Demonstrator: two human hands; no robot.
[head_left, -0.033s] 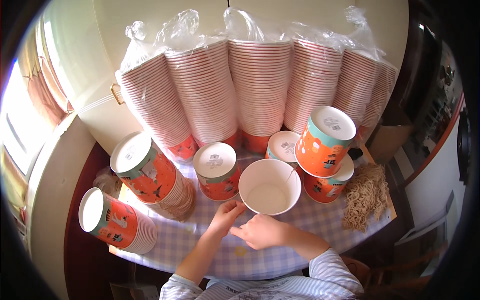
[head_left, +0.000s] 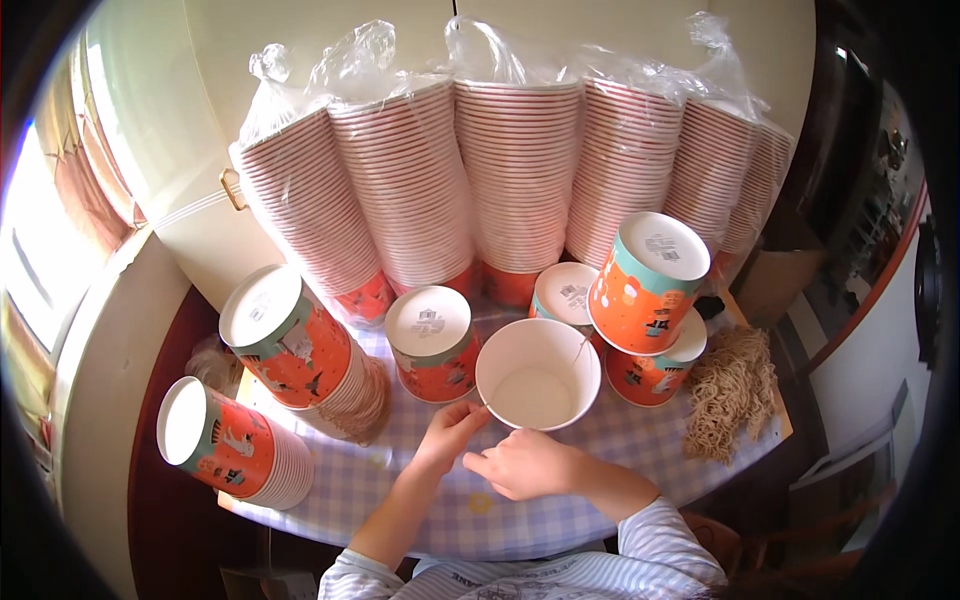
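A white-lined paper bucket stands mouth up in front of me, a thin tan string at its far right rim. My left hand is pinched closed at the bucket's near left rim, where a bit of tan string shows by the fingertips. Just right of it, my right hand is closed in front of the bucket, its fingers curled and pointing left. Whatever lies between those fingers is hidden. A bundle of tan strings lies at the table's right edge.
Upturned orange buckets stand around: one behind left, one atop another at right, and two stacks at left. Tall bagged bucket stacks line the back. A checked cloth covers the table.
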